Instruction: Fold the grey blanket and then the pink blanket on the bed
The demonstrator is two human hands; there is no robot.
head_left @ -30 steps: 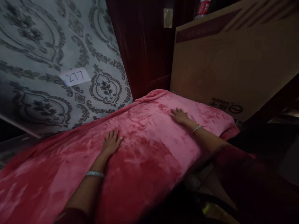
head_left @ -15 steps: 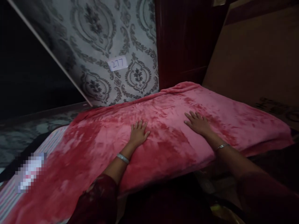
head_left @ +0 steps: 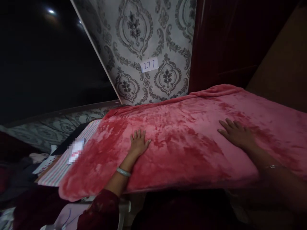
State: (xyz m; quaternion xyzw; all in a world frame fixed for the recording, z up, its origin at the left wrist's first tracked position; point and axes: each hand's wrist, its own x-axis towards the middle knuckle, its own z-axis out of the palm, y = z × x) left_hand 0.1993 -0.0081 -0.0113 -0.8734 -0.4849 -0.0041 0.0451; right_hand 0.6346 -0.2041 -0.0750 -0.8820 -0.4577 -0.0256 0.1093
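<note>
A plush pink-and-red blanket (head_left: 172,153) lies spread over a flat raised surface in front of me. My left hand (head_left: 139,142) rests palm down on its middle left part, fingers spread, with a pale bangle on the wrist. Farther right, my right hand (head_left: 236,132) lies flat on the lighter pink area, its fingers apart and a thin bracelet on that wrist. Neither hand grips the fabric. Along the back edge, near the wall, the blanket bunches into a fold (head_left: 220,89).
A striped cloth (head_left: 56,169) shows beyond the blanket's left end, with a blurred-out item on it. Behind stand a large dark screen (head_left: 52,57), patterned wallpaper bearing a paper marked 277 (head_left: 150,65), and a dark red panel (head_left: 220,44). A light-coloured stool (head_left: 72,214) is at lower left.
The view has turned left, so the wall and blanket appear farther right. My hands are wider apart on the blanket, both still flat. More of the left side shows.
</note>
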